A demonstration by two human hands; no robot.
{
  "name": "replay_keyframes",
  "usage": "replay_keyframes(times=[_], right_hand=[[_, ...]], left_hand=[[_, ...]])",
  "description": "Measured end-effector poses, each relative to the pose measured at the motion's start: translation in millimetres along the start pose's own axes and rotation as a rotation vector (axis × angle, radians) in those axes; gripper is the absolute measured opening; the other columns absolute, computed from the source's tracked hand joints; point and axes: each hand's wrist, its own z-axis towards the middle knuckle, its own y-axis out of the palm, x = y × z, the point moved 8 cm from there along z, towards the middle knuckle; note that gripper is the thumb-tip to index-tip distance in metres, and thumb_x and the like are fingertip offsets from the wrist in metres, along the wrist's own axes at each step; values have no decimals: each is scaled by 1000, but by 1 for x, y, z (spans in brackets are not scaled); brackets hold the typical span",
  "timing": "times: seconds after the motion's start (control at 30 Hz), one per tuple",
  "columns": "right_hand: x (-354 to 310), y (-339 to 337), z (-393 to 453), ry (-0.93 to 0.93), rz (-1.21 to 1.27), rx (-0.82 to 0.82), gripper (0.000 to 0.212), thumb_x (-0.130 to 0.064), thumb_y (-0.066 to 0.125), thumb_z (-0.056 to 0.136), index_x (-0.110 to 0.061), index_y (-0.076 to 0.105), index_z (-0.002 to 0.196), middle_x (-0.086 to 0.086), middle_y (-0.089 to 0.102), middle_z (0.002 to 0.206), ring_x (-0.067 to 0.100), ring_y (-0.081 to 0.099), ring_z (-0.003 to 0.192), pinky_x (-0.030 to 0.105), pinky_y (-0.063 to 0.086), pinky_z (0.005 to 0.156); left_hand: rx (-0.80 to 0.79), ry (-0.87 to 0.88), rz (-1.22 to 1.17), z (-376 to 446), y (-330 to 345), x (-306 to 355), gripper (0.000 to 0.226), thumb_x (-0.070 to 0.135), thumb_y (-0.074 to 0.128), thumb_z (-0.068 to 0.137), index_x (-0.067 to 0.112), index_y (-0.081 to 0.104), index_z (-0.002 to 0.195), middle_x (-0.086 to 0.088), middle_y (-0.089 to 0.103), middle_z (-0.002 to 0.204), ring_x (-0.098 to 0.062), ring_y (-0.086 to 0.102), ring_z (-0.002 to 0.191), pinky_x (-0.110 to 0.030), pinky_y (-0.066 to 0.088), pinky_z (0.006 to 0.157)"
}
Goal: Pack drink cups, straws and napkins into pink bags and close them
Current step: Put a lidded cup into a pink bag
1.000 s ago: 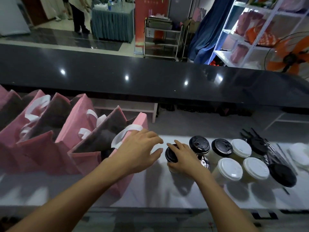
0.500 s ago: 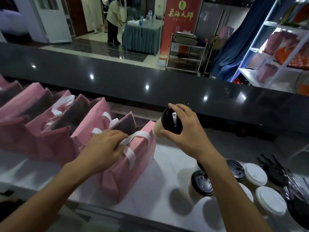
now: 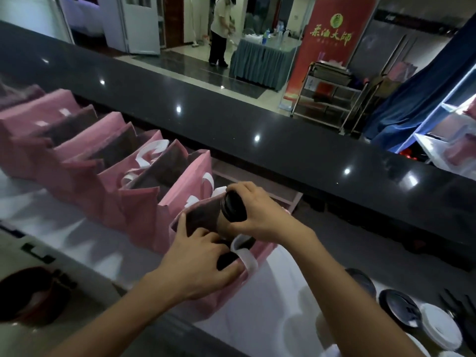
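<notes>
Two hands meet over the nearest pink bag [image 3: 219,300], which stands at the right end of a row of pink bags [image 3: 85,161] on a white surface [image 3: 278,313]. The right hand [image 3: 260,215] curls round a paper cup [image 3: 216,220] with a black dome lid [image 3: 233,206], fingers wrapped over the lid's rim. That cup is tilted, lid up and toward the right, its brown body slanting down into the bag's open mouth. The left hand [image 3: 203,264] grips the near edge of the same bag, fingers hooked over the rim and thumb stretched along the left side, holding the mouth wide. A white strap handle [image 3: 244,253] loops out of the bag just right of the left hand's fingers.

Fabric of the bags is a matte, soft pink with darker, shadowed insides; white handles poke up from several of them. The row runs away to the far left, each bag touching the next.

At the near right corner more cups [image 3: 401,313] stand close together, some with black lids, some with white lids [image 3: 443,328]. Beyond the surface runs a glossy black counter ledge [image 3: 257,140]. Past it, in the far room, a person [image 3: 220,32] stands by a draped table [image 3: 260,63], with a red banner [image 3: 327,45] to the right.
</notes>
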Motion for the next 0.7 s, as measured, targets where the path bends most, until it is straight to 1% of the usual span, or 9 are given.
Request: replay_keyframes(times=[0.03,0.1,0.17,0.27,0.33,0.4,0.5,0.6,0.7], right_hand=[[2,8,3,-1,-31,-32,81,-40,76,78,-33,34,145,-7,35,147,15,35,132,33,41,107],[6,17,9,-6,-105,-65,81,-41,78,76,-33,35,144,-7,37,145,16,36,132,35,43,107],[6,21,12,-26,-183,-69,80,-43,78,75,-35,35,142,-6,38,146,17,37,133,39,43,108],[-1,27,16,-71,-306,-98,79,-41,77,78,-32,35,145,-4,38,151,20,35,137,41,40,113],[-4,34,18,-71,-360,-151,81,-40,77,79,-30,34,147,-3,37,153,21,34,138,40,39,114],[-4,37,19,-60,-367,-188,82,-38,77,79,-30,33,148,-3,37,153,21,35,138,40,41,112],[-8,36,21,-65,-342,-189,80,-37,78,79,-31,34,145,-5,40,151,20,39,135,38,45,108],[-17,36,24,-77,-295,-172,77,-36,78,79,-32,35,143,-6,41,150,20,39,135,39,46,107],[-14,40,28,-54,-312,-178,77,-35,77,80,-30,35,143,-3,40,150,21,40,133,40,47,105]], left_hand=[[9,1,-3,-2,0,0,68,79,15,90,45,67,118,24,65,114,0,45,124,-60,-23,115],[17,-4,18,-3,2,-1,70,78,15,90,42,69,115,23,65,107,-1,48,118,-60,-18,116],[3,-14,34,-5,3,-2,72,79,15,89,40,69,116,21,65,106,-3,49,116,-61,-14,116],[-27,-17,32,-5,5,-4,72,78,16,89,39,68,119,19,65,109,-7,50,118,-65,-15,114],[-33,-11,37,-6,4,-3,72,77,17,89,36,70,114,17,65,104,-9,51,115,-66,-15,113],[-26,1,57,-7,2,-2,75,77,14,89,34,73,106,15,65,99,-12,52,109,-67,-14,113],[-40,24,72,-7,3,-1,81,79,10,88,33,74,107,13,66,99,-14,52,112,-68,-16,111],[-61,38,68,-7,4,-2,81,82,10,88,34,73,107,12,66,97,-14,51,114,-70,-18,110],[-81,48,72,-7,4,-1,82,82,10,88,32,73,104,10,65,97,-14,52,113,-71,-18,109]])
